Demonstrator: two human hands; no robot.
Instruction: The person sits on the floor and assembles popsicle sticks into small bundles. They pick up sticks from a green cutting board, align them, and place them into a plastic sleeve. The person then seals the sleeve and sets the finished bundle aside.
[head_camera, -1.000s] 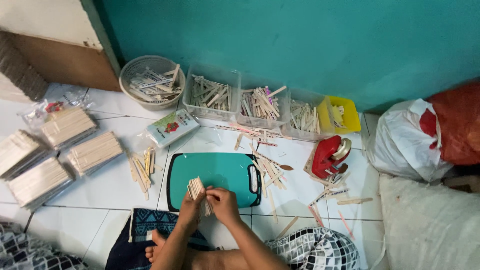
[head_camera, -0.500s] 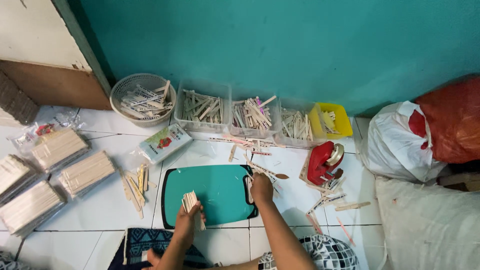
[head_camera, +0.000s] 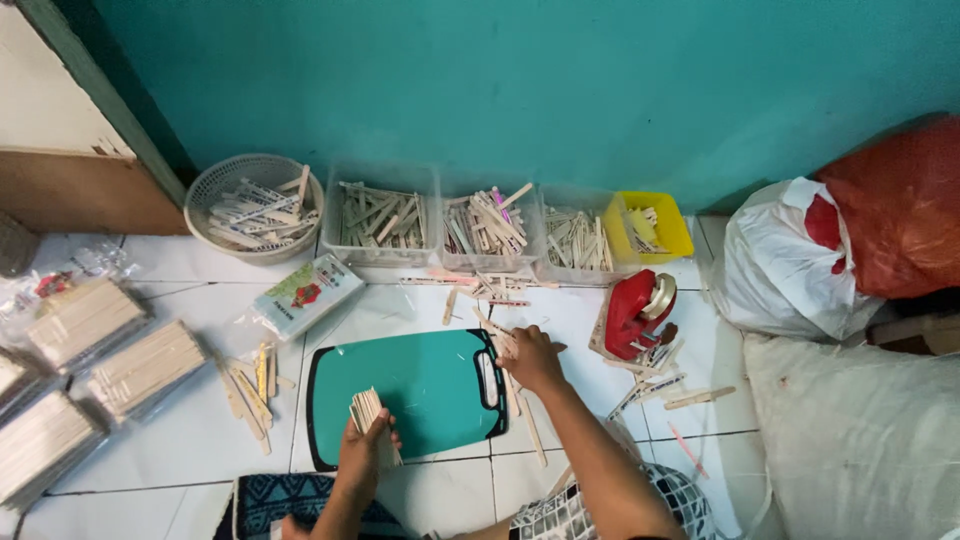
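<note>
Wooden sticks (head_camera: 366, 412) clamped in left hand (head_camera: 362, 455), lower centre; right hand (head_camera: 530, 357) spread over loose sticks (head_camera: 497, 330) beside teal board (head_camera: 405, 390); best gathered flat, ends aligned.

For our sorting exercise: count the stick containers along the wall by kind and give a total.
Round white basket: 1
Clear rectangular tubs: 3
Yellow tub: 1
Total: 5
</note>
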